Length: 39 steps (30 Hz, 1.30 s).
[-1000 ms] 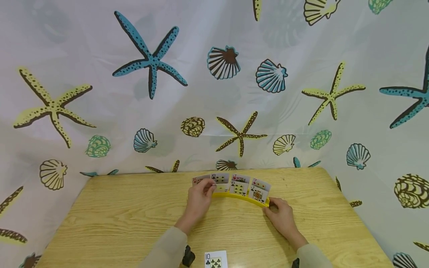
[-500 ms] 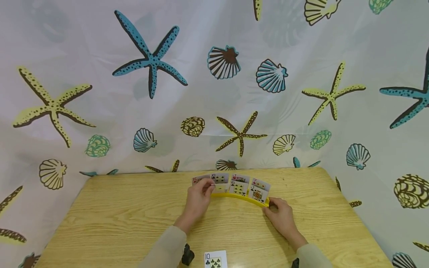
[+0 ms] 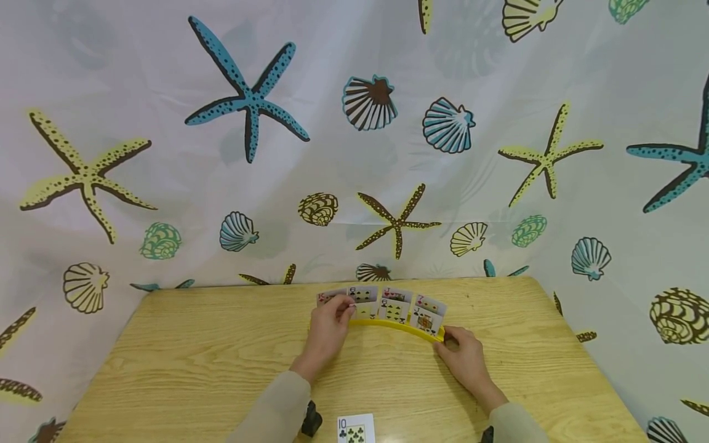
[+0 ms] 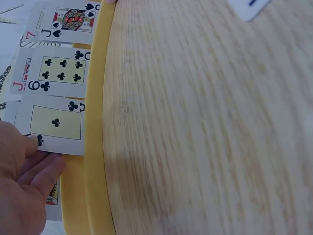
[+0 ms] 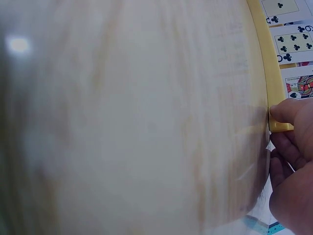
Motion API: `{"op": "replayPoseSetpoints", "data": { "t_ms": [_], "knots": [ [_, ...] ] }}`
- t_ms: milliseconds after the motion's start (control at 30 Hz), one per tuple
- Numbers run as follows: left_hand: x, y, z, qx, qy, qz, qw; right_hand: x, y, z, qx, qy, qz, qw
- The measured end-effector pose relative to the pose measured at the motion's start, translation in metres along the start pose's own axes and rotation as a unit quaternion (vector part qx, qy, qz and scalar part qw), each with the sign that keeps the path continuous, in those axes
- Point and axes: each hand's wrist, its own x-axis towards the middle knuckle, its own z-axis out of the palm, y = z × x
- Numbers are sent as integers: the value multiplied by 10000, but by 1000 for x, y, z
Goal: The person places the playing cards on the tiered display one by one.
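Note:
A curved yellow card holder [image 3: 393, 323] stands near the table's far edge with playing cards upright in two rows. My left hand [image 3: 327, 332] pinches a corner of the ace of clubs [image 4: 56, 122], whose lower edge meets the holder's front row. Beside it in that row are the six of clubs [image 4: 61, 68] and the jack of spades [image 4: 73, 19]. At the holder's right end, my right hand [image 3: 468, 363] grips the yellow plastic, thumb in front. Behind stand a red king [image 3: 325, 296], a black six [image 3: 362, 294], a red jack [image 3: 397, 295] and a red seven [image 3: 431, 302], partly covered.
The ten of clubs [image 3: 356, 429] lies face up near the front of the wooden table [image 3: 210, 357], cut off by the frame's lower edge. A curtain [image 3: 332, 160] printed with starfish and shells hangs around the table's back and sides.

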Motion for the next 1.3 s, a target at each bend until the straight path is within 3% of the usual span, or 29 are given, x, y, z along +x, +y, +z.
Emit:
{"op": "replayPoseSetpoints", "data": {
  "t_ms": [233,633,1033,1133,1300],
  "knots": [
    [0,2,2,280,237,269,9990,1,0,0,-34,-37,26,10000],
    [0,3,-2,524,167,233,9982,2,1,2,-27,4,-48,10000],
    [-16,8,-15,1068,393,442,9925,1,1,0,7,43,-54,10000],
    [-25,9,-22,1155,160,320,9927,0,1,1,1,125,-100,9999],
    [-48,10,-34,1272,-728,-138,9891,1,4,2,-27,128,-48,9999]
  ]
}}
